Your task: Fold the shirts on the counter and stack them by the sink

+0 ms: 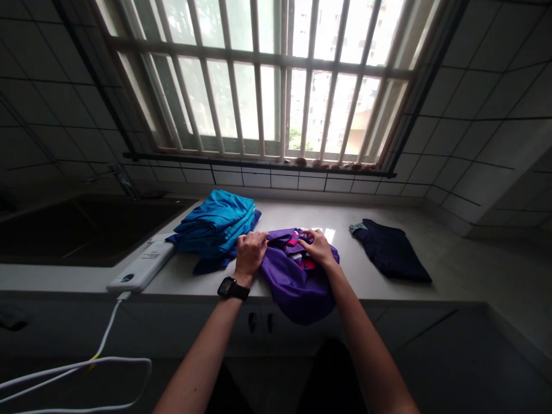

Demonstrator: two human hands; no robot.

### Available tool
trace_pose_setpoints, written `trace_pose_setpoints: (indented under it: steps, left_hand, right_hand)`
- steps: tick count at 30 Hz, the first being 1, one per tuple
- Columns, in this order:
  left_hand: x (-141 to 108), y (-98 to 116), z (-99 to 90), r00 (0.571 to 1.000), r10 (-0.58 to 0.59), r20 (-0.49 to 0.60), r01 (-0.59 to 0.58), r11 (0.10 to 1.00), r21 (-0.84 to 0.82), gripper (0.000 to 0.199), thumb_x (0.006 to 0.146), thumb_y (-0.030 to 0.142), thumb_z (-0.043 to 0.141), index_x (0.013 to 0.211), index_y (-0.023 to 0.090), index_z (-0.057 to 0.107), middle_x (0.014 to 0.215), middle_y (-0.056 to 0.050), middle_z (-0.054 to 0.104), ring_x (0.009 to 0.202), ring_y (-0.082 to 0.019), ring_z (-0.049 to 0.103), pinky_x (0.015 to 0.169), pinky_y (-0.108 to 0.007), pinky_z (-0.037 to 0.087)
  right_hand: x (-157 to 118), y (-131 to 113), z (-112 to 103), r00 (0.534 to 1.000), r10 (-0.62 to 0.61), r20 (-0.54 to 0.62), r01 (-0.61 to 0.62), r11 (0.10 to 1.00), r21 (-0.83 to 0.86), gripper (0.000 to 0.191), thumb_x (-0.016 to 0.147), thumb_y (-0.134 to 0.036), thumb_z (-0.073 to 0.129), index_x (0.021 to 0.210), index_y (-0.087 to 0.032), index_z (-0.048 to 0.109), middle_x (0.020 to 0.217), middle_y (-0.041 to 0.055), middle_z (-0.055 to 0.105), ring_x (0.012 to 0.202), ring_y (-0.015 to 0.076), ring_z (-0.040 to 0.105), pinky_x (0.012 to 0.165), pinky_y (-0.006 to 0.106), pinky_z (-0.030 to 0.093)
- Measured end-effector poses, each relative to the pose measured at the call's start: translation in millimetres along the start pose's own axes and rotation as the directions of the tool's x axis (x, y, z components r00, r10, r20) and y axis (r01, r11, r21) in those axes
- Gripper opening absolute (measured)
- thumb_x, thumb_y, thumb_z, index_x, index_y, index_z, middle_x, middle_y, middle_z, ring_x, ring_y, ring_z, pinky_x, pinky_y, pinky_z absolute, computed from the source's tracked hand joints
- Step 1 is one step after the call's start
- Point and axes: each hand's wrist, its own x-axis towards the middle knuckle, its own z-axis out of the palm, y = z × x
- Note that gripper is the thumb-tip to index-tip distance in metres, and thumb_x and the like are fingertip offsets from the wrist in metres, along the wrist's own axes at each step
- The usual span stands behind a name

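Note:
A purple garment (293, 282) with pink and red patches near its top lies bunched on the counter, its lower part hanging over the front edge. My left hand (251, 252), with a black watch on the wrist, has its fingers closed on the garment's left upper edge. On the upper right of the same cloth, my right hand (318, 247) pinches the fabric beside the coloured part. A pile of folded blue clothes (218, 221) sits just left of my left hand. To the right lies a folded dark navy garment (392, 250).
A white power strip (142, 267) with a white cable (110, 328) lies by the counter's front edge at the left. Beyond it is a dark sink (86, 230) with a tap (123, 178). A barred window (259, 57) is above the counter (457, 259).

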Motion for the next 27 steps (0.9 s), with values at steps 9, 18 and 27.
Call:
trace_pose_setpoints:
  steps: [9, 18, 27]
  left_hand:
    - [-1.0, 0.8, -0.9, 0.999, 0.031, 0.043, -0.027, 0.996, -0.082, 0.034, 0.099, 0.019, 0.057, 0.132, 0.026, 0.064, 0.108, -0.006, 0.08, 0.107, -0.028, 0.07, 0.101, -0.044, 0.042]
    - [-2.2, 3.7, -2.8, 0.997, 0.026, 0.071, -0.019, 0.995, -0.101, 0.025, 0.097, 0.026, 0.062, 0.122, 0.023, 0.063, 0.1, -0.006, 0.076, 0.099, -0.028, 0.068, 0.099, -0.044, 0.041]
    - [-2.6, 5.0, -3.1, 0.997, 0.023, 0.078, -0.015, 0.995, -0.1, 0.025, 0.095, 0.025, 0.064, 0.121, 0.023, 0.064, 0.101, -0.005, 0.073, 0.1, -0.028, 0.067, 0.099, -0.043, 0.041]
  right_hand:
    - [-2.7, -5.3, -0.9, 0.954, -0.148, 0.263, 0.124, 0.987, 0.105, 0.039, 0.101, -0.042, 0.052, 0.077, -0.022, 0.074, 0.085, 0.0039, 0.073, 0.08, 0.019, 0.066, 0.08, 0.031, 0.052]
    - [-3.1, -7.8, -2.3, 0.995, -0.06, 0.078, 0.05, 0.99, 0.13, 0.033, 0.102, -0.04, 0.044, 0.073, -0.028, 0.05, 0.07, 0.0009, 0.062, 0.066, 0.0205, 0.057, 0.071, 0.033, 0.045]
    - [-5.9, -13.5, -4.2, 0.99, -0.052, 0.134, 0.006, 0.947, 0.32, 0.038, 0.105, -0.042, 0.036, 0.071, -0.028, 0.048, 0.073, 0.0018, 0.061, 0.072, 0.022, 0.056, 0.077, 0.037, 0.048]
